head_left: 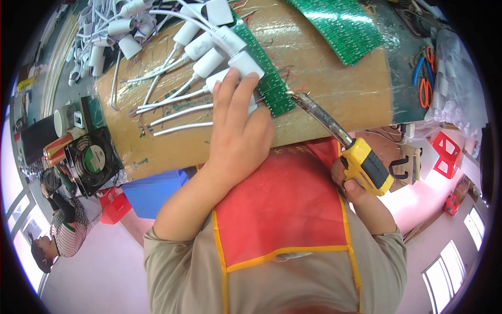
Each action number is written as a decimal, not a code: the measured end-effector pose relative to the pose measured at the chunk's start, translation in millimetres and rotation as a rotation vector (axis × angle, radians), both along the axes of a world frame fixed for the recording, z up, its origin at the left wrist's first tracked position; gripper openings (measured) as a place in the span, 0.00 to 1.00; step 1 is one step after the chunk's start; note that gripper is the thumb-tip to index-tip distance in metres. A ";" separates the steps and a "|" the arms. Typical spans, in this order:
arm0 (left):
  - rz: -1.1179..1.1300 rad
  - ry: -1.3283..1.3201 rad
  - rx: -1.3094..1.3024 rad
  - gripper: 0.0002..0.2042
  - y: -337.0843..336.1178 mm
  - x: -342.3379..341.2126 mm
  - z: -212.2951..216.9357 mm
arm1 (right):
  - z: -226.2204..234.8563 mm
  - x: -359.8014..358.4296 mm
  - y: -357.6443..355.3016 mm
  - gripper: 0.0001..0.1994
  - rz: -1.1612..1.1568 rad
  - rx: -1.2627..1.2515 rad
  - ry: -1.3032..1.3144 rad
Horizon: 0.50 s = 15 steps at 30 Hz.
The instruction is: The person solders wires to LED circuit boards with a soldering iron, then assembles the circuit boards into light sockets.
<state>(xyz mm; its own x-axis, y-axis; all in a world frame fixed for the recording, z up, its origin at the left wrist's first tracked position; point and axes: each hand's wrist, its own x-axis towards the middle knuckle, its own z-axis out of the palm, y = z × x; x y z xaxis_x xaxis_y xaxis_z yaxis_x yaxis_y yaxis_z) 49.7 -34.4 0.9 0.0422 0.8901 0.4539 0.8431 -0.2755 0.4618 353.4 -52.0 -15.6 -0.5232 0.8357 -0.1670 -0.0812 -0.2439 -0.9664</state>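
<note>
The desk [334,99], taped in brown cardboard, is crowded along its far edge with white plug housings [206,39] and leads; the near edge is barer; the left hand [238,131] lies flat, fingers spread, pressing one white housing [246,65] beside a green circuit strip [269,78]; the right hand [351,184] is clenched round one yellow-handled soldering iron [340,138], its tip touching the strip's near end; a second green board [342,26] lies at the far right corner.

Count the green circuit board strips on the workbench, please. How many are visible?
2. One green strip lies under the left hand, by the soldering iron tip. The other green strip lies farther away, at the top edge. More may be hidden under the white adapters.
</note>
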 end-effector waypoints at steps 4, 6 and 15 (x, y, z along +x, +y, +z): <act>0.001 0.013 -0.014 0.08 -0.8 -1.7 2.6 | -6.9 -0.1 6.8 0.16 0.068 -0.002 0.047; -0.001 0.018 -0.015 0.08 -0.9 -0.8 4.6 | -9.3 -4.4 13.5 0.25 0.057 -0.032 0.152; 0.002 0.002 0.023 0.06 0.3 -1.8 3.3 | 20.0 -40.4 69.0 0.37 -0.227 -0.035 0.224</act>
